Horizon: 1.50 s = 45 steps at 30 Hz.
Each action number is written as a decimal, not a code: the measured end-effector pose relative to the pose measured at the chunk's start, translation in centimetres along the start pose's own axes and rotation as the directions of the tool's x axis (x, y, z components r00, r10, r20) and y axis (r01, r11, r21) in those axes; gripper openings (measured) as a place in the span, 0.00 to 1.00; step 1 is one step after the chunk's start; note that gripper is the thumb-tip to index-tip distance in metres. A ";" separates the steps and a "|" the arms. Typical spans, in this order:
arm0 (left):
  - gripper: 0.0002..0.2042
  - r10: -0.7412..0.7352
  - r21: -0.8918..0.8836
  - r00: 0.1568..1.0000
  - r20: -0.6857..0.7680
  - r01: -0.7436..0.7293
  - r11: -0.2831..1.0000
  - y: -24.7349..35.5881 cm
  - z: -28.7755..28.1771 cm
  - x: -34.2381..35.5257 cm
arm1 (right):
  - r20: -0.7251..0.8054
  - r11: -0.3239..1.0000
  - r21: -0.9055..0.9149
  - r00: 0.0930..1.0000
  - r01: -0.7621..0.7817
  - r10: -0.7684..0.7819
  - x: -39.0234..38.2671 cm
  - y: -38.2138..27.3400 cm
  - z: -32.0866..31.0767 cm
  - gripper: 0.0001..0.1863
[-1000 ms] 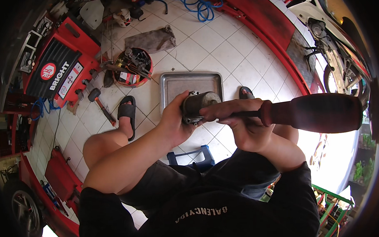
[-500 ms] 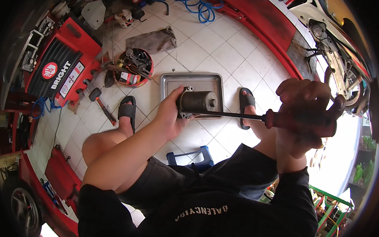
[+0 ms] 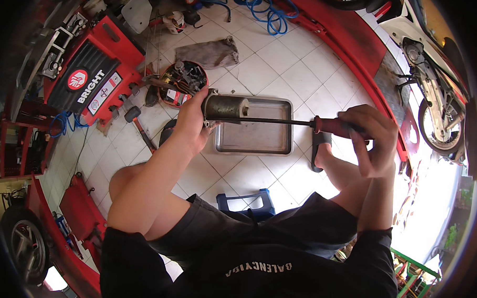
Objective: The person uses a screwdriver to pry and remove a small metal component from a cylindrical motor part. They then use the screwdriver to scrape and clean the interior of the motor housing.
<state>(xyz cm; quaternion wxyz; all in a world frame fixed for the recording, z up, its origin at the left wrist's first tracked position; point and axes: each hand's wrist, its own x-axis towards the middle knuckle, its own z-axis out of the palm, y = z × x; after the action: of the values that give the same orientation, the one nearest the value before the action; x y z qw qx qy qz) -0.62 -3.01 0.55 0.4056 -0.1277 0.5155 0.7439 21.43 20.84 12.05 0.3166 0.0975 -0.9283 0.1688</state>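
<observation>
My left hand [image 3: 192, 121] grips the flanged end of a dull metal cylindrical motor [image 3: 225, 106], holding it sideways over the tray's left edge. The motor's round end, with a short stub, faces right. My right hand [image 3: 376, 139] is closed round the red handle of a long screwdriver [image 3: 279, 121]. The dark shaft runs level to the left along the motor's near side, and its tip is at the flange by my left fingers. Exactly what the tip touches is hidden. Below lies a shallow metal tray [image 3: 254, 150] on the floor.
A round tub of tools [image 3: 201, 71] stands beyond the tray, near a grey cloth [image 3: 209, 52]. A hammer [image 3: 138, 123] lies left, by a red machine [image 3: 89, 75]. A blue stool [image 3: 245, 203] is close to me. A motorcycle [image 3: 430, 84] stands at right.
The motor has shifted left relative to the tray, from over it to its left edge. My right hand has moved lower and left with the screwdriver, its fingers now differently placed on the handle.
</observation>
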 end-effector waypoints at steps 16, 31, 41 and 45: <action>0.17 0.196 0.163 0.967 -0.161 -0.170 0.972 1.6 -3.5 -1.4 | 0.366 0.822 0.320 0.862 -0.471 0.351 -3.1 -3.2 4.9 0.18; 0.17 0.251 0.185 0.955 -0.156 -0.221 0.958 1.4 -3.8 -1.3 | 0.559 0.555 0.450 0.705 -0.700 0.436 -2.7 -3.0 4.7 0.14; 0.15 0.286 0.158 0.950 -0.123 -0.266 0.951 1.3 -4.1 -0.9 | 0.644 0.459 0.403 0.602 -0.792 0.473 -2.7 -2.9 4.4 0.16; 0.16 0.291 0.182 0.940 -0.181 -0.258 0.949 1.2 -3.4 -1.1 | 0.639 0.399 0.448 0.599 -0.800 0.482 -3.0 -2.8 4.6 0.16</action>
<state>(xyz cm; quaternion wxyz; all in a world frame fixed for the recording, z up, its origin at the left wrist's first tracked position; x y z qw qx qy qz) -1.58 -6.69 0.58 0.2509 -0.0985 0.6240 0.7334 22.03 16.78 7.42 -0.0418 -0.1332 -0.7925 0.5937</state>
